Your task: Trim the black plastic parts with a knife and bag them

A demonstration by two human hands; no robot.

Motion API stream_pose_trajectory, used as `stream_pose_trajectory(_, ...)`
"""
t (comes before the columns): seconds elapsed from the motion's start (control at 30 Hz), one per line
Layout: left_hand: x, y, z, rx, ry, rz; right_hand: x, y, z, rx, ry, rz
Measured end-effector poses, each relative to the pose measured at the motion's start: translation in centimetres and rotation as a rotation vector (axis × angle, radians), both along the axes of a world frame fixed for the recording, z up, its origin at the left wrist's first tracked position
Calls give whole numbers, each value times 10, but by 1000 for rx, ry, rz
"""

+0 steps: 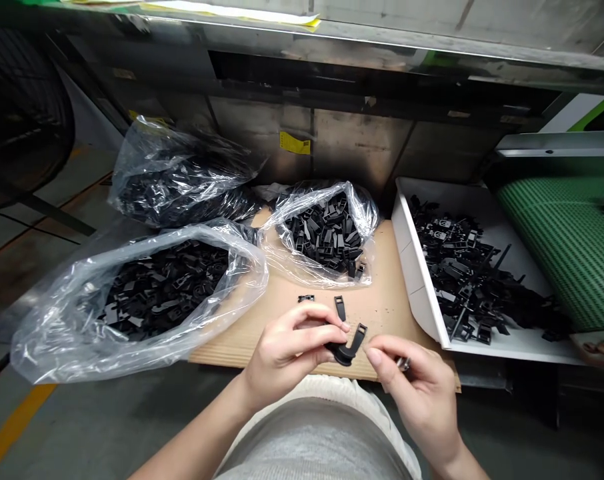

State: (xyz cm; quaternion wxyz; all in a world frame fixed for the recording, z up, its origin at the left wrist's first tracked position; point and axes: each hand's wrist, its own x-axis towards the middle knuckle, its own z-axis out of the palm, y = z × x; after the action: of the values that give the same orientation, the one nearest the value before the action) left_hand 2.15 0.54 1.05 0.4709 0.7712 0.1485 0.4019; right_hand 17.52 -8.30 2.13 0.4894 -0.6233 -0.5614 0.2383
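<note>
My left hand [295, 340] pinches a black plastic clip [351, 350], a curved piece with a square-holed arm pointing up and right. Close beside that arm, my right hand [417, 387] is closed, thumb against forefinger. A small, shiny metal thing [403, 363] shows between its curled fingers; most of it is hidden, so its kind is unclear. On the cardboard [382, 300] just beyond my hands lie a loose black piece with a square hole [339, 307] and another small black part [306, 298].
Open plastic bags of black parts stand at the left [167, 287] and centre [327, 233], with a fuller bag [182, 173] behind. A white tray [422, 287] of black mouldings stands right, beside a green conveyor belt [567, 247]. A metal ledge [332, 37] overhangs; a fan [22, 113] is far left.
</note>
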Motion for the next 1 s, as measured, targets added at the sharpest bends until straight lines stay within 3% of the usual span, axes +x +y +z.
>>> stream_pose_trajectory(0.13,-4,1,-4,-9,45,47,0,2,-5,-65,93,-99)
stream_pose_trajectory(0.27,-7,1,-7,11,80,103,-5,6,-6,-138,94,8)
stream_pose_trajectory(0.5,-4,-3,-8,52,102,117,-8,8,-7,-8,-58,91)
stream_pose_trajectory(0.6,-2,-5,-8,69,132,158,-5,6,-8,29,-76,64)
stream_pose_trajectory(0.67,-9,0,-8,102,194,221,2,5,-10,-24,3,-2)
stream_pose_trajectory(0.77,-50,21,-13,210,359,536,16,3,-24,-221,367,-115)
stream_pose_trajectory(0.83,-95,41,-21,266,460,943,23,1,-37,-316,752,-153)
stream_pose_trajectory(0.93,-158,69,-38,243,586,1204,25,-4,-56,-392,1207,-173)
stream_pose_trajectory(1.0,-176,79,-49,227,679,1222,21,-8,-62,-478,1326,-142)
